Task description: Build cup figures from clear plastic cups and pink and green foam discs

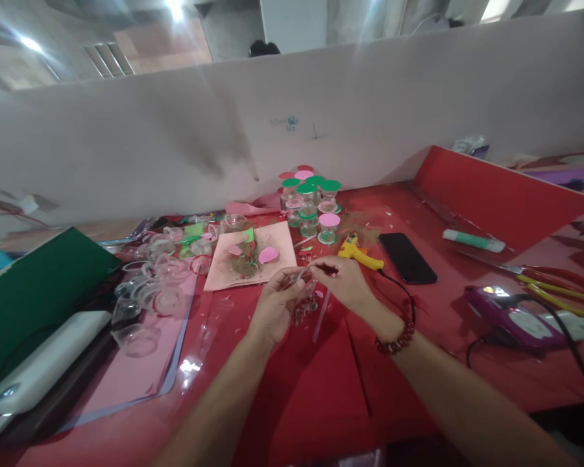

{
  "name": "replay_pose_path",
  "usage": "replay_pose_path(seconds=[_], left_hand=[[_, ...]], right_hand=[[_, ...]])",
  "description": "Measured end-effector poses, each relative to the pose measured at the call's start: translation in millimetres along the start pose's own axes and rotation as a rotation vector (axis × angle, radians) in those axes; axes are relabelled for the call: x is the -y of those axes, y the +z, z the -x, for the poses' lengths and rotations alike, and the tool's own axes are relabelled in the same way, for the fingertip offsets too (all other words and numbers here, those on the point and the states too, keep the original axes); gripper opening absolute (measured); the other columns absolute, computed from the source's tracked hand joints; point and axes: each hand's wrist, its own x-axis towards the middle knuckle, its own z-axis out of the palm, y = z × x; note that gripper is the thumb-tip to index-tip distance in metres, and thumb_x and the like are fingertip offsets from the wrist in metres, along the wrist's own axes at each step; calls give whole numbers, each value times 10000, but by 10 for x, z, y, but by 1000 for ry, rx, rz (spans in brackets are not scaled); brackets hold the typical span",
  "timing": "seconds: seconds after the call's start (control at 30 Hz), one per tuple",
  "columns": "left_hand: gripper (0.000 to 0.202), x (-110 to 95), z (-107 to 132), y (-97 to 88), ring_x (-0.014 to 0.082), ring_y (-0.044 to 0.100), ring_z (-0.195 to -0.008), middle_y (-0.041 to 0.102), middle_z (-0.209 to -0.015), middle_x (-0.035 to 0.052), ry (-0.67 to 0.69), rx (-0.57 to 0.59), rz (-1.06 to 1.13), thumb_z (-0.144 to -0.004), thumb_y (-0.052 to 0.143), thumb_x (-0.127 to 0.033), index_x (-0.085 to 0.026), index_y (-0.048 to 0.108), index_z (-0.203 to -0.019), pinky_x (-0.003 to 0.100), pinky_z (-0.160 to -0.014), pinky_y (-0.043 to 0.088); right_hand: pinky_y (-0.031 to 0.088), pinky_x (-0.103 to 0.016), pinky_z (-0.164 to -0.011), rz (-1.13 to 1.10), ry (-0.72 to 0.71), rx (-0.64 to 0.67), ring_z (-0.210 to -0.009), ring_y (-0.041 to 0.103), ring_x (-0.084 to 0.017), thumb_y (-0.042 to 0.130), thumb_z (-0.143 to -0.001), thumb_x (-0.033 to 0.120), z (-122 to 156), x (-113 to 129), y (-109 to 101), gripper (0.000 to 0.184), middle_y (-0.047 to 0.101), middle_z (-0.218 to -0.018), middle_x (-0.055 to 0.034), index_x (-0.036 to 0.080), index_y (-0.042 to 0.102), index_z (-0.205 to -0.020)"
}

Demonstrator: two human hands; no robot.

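Observation:
My left hand (278,301) is closed around a small clear plastic cup (307,288), partly hidden by the fingers. Close beside it, the thumb and fingertips of my right hand (343,282) are pinched together at the cup's edge; what they hold is too small to make out. Beneath the hands a translucent stick (322,318) lies on the red surface. A yellow glue gun (361,253) rests just beyond my right hand. Ahead on the left, a pale card (217,269) carries a pink paper disc (268,255) and glue-stained scraps.
Stacked clear cups (309,224) with green, pink and red discs stand near the partition (370,117). Loose clear cups (160,292) crowd the left. To the right are a black phone (407,258), a purple power strip (520,321), yellow-and-red-handled pliers (559,285) and a glue stick tube (473,240).

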Motion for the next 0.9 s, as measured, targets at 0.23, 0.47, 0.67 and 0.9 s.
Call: replay_pose_path(seconds=[0.23, 0.47, 0.67, 0.9], left_hand=[[274, 37, 18, -1, 167, 690, -925, 731, -1020, 42, 11, -12, -19, -667, 816, -168, -177, 722, -924, 308, -877, 547], [297, 40, 28, 16, 160, 693, -892, 732, -1006, 34, 5, -27, -35, -645, 835, -188, -180, 721, -919, 281, -819, 559], [275, 53, 27, 50, 161, 691, -912, 731, -1008, 24, 43, -55, -39, -635, 834, -191, -181, 720, -885, 275, -834, 553], [256, 21, 82, 105, 198, 658, -1057, 713, -1095, 40, 123, -5, -68, -663, 811, -156, -189, 724, -902, 332, -949, 521]], right_hand=[[452, -248, -610, 109, -1, -71, -647, 622, -144, 554, -772, 192, 36, 62, 27, 158, 721, -730, -17, 189, 712, -775], [450, -261, -609, 138, 4, -71, -637, 615, -153, 546, -780, 200, 61, 71, 38, 160, 721, -739, -30, 185, 705, -777], [449, -261, -627, 137, 28, -78, -663, 625, -156, 538, -796, 216, 66, 74, 53, 162, 720, -745, -30, 185, 697, -786], [450, -255, -569, -55, 177, -166, -590, 584, -143, 556, -736, 228, -14, -27, 24, 81, 642, -635, 1, 182, 621, -721]])
